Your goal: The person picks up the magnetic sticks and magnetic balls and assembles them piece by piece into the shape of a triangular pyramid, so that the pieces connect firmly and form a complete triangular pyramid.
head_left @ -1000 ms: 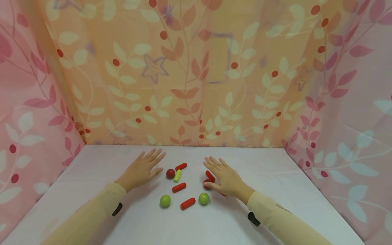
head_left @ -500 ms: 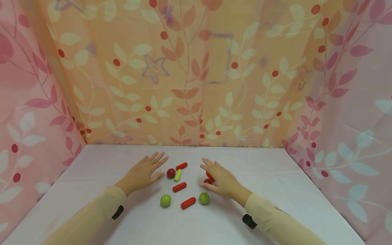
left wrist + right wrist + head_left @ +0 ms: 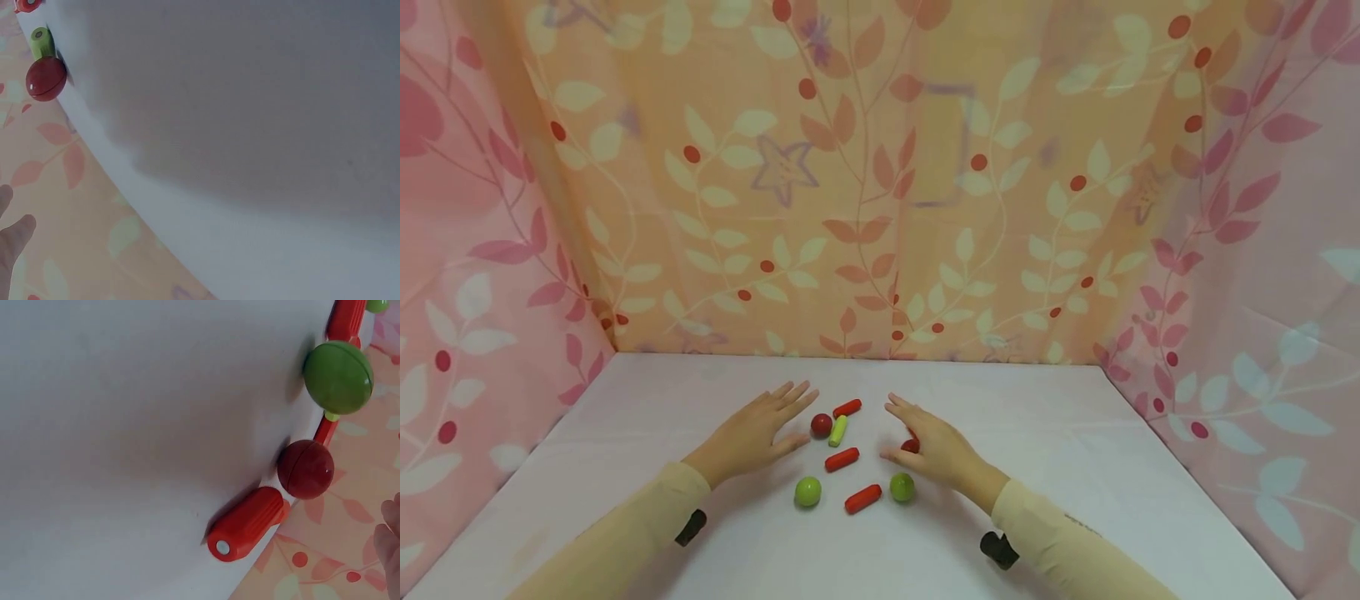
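The left hand (image 3: 752, 433) and right hand (image 3: 945, 450) hover, fingers extended and holding nothing, near red balls (image 3: 821, 426), green balls (image 3: 808, 492), red sticks (image 3: 842, 459) and a yellow stick (image 3: 838, 431) scattered on the counter (image 3: 1022, 408). Handling seems unbegun: every visible piece lies ungripped.

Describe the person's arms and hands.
Long beige sleeves reach both wrists. A small black piece shows beneath each; its purpose is unclear. The right sleeve bears a faint, unreadable dark marking. The left hand and right hand wear no gloves.
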{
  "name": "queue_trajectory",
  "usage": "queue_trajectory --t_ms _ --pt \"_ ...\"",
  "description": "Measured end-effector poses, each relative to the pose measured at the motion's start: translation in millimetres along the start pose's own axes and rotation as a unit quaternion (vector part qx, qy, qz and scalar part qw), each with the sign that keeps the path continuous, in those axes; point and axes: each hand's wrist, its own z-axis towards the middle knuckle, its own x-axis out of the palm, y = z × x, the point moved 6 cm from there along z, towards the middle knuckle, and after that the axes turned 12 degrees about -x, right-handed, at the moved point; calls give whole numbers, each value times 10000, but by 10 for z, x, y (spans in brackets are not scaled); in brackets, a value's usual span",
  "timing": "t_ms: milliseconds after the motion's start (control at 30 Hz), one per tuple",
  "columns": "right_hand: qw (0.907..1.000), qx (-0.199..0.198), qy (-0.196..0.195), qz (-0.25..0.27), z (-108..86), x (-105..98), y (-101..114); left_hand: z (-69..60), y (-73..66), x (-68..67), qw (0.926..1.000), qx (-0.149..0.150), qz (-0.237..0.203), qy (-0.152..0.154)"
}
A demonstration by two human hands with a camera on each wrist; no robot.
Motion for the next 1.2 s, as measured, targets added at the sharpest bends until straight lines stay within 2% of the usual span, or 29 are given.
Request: queue_trajectory --t_ms 133,333,667,867,1033,1100,1200 --pt "9994 55 -94 319 20 28 34 -17 -19 -4 9999 -33 -112 57" --pt "9964 171 -227 804 44 96 53 -38 -31 21 9982 -294 -409 335" --pt "9875 168 -588 1453 115 146 69 -61 -25 -1 9904 -750 -953 663" --pt "9803 396 -644 1823 138 231 32 -86 7 19 9803 -1198 -1298 880" --pt "9734 517 -693 2120 147 261 41 -109 20 15 9733 -1411 -1557 923" --pt "9720 550 -694 2175 151 267 52 -117 18 21 9673 -1537 -1752 998" --pt "9682 677 -695 2307 156 277 61 -133 14 39 9519 -1846 -2155 1159"
